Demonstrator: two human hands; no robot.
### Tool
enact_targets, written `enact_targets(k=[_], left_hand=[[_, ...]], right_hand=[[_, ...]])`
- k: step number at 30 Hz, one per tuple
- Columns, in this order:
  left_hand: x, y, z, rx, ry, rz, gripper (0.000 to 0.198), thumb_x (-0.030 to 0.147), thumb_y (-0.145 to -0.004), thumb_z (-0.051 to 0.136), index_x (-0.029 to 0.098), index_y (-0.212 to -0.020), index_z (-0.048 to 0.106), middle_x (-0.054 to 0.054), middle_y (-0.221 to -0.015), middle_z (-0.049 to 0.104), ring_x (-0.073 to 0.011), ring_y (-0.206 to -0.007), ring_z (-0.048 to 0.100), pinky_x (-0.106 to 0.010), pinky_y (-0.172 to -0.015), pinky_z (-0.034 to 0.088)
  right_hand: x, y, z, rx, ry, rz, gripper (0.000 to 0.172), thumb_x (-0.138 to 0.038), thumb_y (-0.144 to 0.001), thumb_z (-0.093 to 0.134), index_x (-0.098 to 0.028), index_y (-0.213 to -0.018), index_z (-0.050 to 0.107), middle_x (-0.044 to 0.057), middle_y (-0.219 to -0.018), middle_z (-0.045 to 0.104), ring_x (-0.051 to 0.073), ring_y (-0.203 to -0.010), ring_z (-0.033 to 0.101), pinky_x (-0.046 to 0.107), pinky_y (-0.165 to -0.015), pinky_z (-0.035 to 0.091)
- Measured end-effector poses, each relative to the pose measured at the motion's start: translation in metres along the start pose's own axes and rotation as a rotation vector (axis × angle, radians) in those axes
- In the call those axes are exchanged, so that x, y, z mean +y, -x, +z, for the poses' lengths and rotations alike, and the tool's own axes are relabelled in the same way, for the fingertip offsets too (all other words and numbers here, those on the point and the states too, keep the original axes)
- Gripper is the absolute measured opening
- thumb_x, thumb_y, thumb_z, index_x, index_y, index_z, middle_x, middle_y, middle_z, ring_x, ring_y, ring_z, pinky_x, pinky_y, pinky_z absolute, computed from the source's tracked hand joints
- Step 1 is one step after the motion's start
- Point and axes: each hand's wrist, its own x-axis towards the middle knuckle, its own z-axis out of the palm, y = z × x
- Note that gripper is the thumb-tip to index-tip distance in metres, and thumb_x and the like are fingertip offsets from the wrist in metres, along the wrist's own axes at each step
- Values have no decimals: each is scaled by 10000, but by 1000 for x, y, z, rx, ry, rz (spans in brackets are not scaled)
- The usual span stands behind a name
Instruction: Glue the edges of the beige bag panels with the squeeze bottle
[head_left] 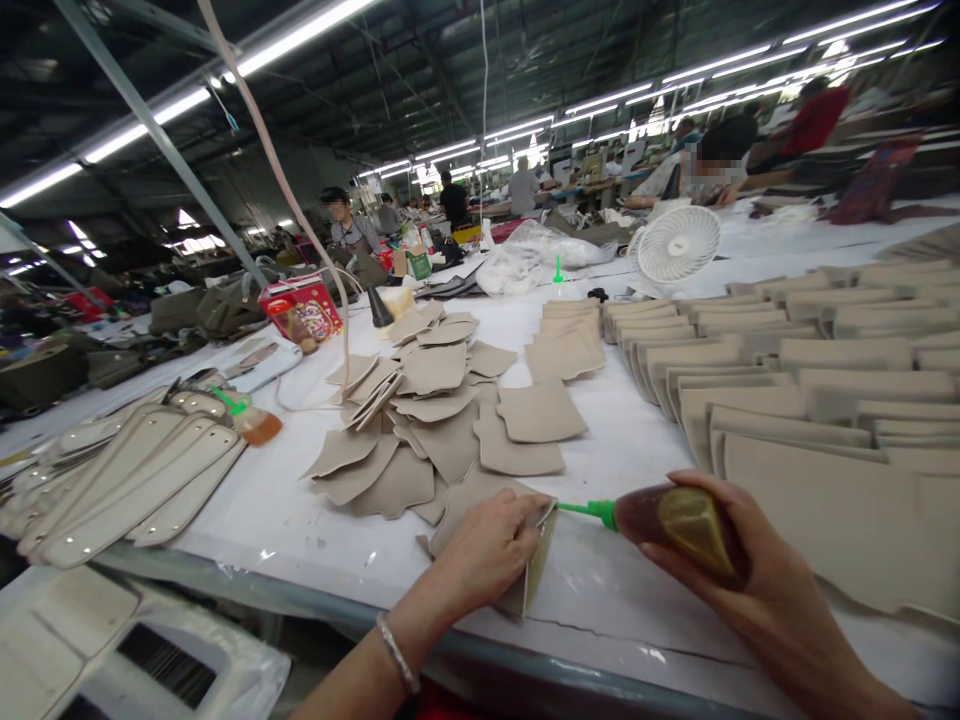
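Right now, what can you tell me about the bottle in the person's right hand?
The bottle is rounded, glossy and dark brown, with a yellowish patch on its side; it looks like plastic. Its bright green top narrows into a long, thin nozzle. The right hand grips it tipped on its side, above the white tabletop. The nozzle points toward the left hand, its tip at the edge of the tan piece there; whether they touch is unclear.
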Motion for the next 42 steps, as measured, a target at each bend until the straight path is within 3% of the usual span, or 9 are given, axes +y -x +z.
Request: enact_targets(k=[7, 12, 19, 25, 29, 33, 39, 42], left_hand=[[0, 0, -1, 8, 13, 11, 450, 186, -879, 413, 253, -1284, 599, -16, -1198, 642, -201, -1097, 595, -291, -997, 423], [-2, -1, 0, 7, 16, 27, 465, 167, -853, 426, 249, -1278, 596, -7, -1239, 632, -197, -1128, 583, -289, -1021, 408], [-1, 0, 0, 15, 22, 28, 469, 160, -838, 423, 261, -1258, 607, 2, -1235, 637, -200, -1114, 591, -294, -1012, 418], [0, -1, -1, 19, 33, 37, 467, 159, -840, 418, 259, -1255, 606, 8, -1249, 633, -193, -1137, 580, -286, -1021, 410], [-2, -1, -1, 17, 22, 28, 461, 168, -837, 423, 258, -1248, 609, 7, -1235, 640, -200, -1119, 588, -296, -1017, 415], [-2, -1, -1, 26, 33, 29, 458, 169, -840, 416, 252, -1246, 613, -1, -1208, 648, -197, -1094, 596, -286, -991, 427], [-1, 1, 0, 37, 30, 7, 487, 162, -819, 424, 239, -1264, 604, -14, -1115, 665, -198, -976, 619, -294, -923, 456], [-2, 1, 3, 49, 24, 7, 486, 168, -818, 426, 247, -1264, 602, -13, -1129, 661, -197, -982, 613, -292, -931, 450]], right_hand=[[-7, 1, -3, 0, 39, -76, 579, -675, -733, 665, -307, -1161, 538, 36, -1035, 644, 262, -785, 662, 365, -687, 573], [-3, -3, -1, 8, 55, -109, 536, -640, -775, 647, -299, -1172, 530, 37, -1075, 627, 276, -845, 654, 384, -765, 557], [-4, 1, -3, 5, 58, -71, 583, -668, -741, 663, -312, -1184, 529, 35, -1065, 626, 273, -819, 648, 396, -734, 557], [-2, -1, -2, -16, 42, -81, 529, -625, -770, 657, -330, -1182, 505, 38, -1101, 598, 289, -895, 625, 454, -842, 527], [4, 8, -1, -13, 62, -7, 595, -658, -740, 661, -332, -1212, 501, 43, -1108, 598, 299, -886, 622, 450, -791, 539], [4, 16, 0, -100, 8, 78, 587, -645, -762, 655, -336, -1232, 490, 26, -1139, 600, 279, -913, 629, 407, -804, 543], [6, 28, 0, -251, -84, 78, 544, -535, -804, 673, -306, -1265, 497, 24, -1210, 598, 255, -1000, 634, 309, -867, 534], [4, 30, 1, -246, -125, 80, 539, -536, -795, 675, -291, -1250, 523, 33, -1191, 616, 255, -958, 653, 295, -832, 549]])
